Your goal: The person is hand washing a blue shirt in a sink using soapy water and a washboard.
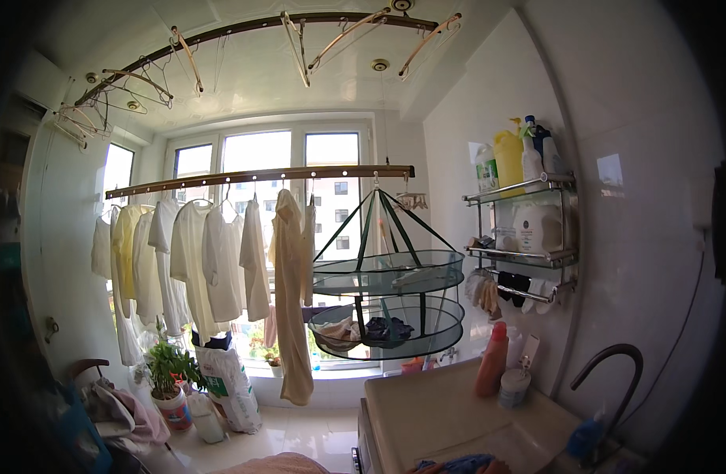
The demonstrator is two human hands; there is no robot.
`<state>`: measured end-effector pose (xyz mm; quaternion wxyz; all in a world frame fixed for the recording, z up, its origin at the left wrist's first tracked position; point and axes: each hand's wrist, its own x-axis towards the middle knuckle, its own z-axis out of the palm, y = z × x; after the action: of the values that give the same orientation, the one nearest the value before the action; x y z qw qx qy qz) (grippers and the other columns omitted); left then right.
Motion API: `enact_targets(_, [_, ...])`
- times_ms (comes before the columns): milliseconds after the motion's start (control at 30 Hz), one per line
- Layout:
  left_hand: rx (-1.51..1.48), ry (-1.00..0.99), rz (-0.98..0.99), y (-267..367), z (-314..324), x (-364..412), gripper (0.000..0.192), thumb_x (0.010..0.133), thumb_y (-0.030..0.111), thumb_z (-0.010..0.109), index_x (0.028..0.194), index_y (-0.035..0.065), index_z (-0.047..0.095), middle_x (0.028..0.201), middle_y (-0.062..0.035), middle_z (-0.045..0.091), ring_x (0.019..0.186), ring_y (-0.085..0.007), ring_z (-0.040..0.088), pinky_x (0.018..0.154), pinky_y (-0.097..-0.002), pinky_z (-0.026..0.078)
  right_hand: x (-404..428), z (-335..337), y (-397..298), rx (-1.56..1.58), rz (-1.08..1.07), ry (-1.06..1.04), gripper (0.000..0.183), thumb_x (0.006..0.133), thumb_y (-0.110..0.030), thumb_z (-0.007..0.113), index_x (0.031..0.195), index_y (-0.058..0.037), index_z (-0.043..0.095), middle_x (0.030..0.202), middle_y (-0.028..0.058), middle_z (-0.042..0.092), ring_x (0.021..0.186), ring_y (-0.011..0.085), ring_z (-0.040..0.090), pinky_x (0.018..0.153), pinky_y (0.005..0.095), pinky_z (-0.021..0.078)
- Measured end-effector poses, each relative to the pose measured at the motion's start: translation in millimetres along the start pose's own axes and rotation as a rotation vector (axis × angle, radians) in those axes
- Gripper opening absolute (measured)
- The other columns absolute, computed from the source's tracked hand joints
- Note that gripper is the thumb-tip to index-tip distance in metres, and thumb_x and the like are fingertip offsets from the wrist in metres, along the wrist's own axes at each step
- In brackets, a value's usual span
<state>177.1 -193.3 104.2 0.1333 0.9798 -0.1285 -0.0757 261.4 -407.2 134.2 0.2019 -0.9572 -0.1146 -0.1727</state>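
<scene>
At the bottom edge a bunched blue cloth point(466, 463) lies at the sink basin point(505, 441) set in the beige counter. Slivers of my left hand point(425, 467) and my right hand point(496, 467) show at either side of the cloth, both against it. The frame's edge cuts off most of each hand, so their grip is hidden. A peach-coloured fabric point(274, 464), perhaps part of clothing, shows at the bottom centre. Right of the basin a blue bottle point(585, 437) stands under the dark curved faucet point(612, 355).
A red-capped pink bottle point(491, 364) and a white tub point(514, 388) stand on the counter point(422, 403). Light clothes point(197, 266) and a two-tier mesh drying rack point(389, 278) hang from a rail point(262, 179). Detergent bottles fill a wall shelf point(520, 192). A potted plant point(172, 379) stands left.
</scene>
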Motion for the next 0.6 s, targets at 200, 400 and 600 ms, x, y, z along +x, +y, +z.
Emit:
enact_targets(200, [0.073, 0.030, 0.051, -9.2, 7.3, 2.9, 0.081, 0.095, 0.057, 0.043, 0.156, 0.0144, 0.011, 0.162, -0.0177, 0.005, 0.149, -0.0384, 0.002, 0.119, -0.0521, 0.005, 2.2, 6.0, -0.4, 0.014, -0.040, 0.054, 0.029, 0.091, -0.030, 0.055, 0.104, -0.0070, 0.065, 0.099, 0.0140, 0.068, 0.093, 0.0316, 0.064, 0.081, 0.0441, 0.0518])
enact_targets(400, [0.001, 0.041, 0.022, -3.1, 1.1, 3.6, 0.083, 0.094, 0.059, 0.044, 0.156, 0.0149, 0.011, 0.162, -0.0170, 0.005, 0.149, -0.0381, 0.003, 0.119, -0.0529, 0.004, 4.3, 11.9, 2.9, 0.014, -0.042, 0.051, 0.029, 0.089, -0.031, 0.055, 0.102, -0.0063, 0.066, 0.097, 0.0159, 0.068, 0.091, 0.0331, 0.064, 0.080, 0.0450, 0.0512])
enact_targets(600, [0.018, 0.055, 0.037, -11.7, 11.9, 8.2, 0.080, 0.093, 0.053, 0.047, 0.155, 0.0140, 0.015, 0.162, -0.0159, 0.006, 0.149, -0.0382, 0.004, 0.119, -0.0540, 0.006, 2.0, 17.2, 3.6, 0.033, -0.085, 0.122, 0.031, 0.091, -0.031, 0.052, 0.100, -0.0053, 0.066, 0.095, 0.0165, 0.068, 0.089, 0.0350, 0.064, 0.078, 0.0454, 0.0510])
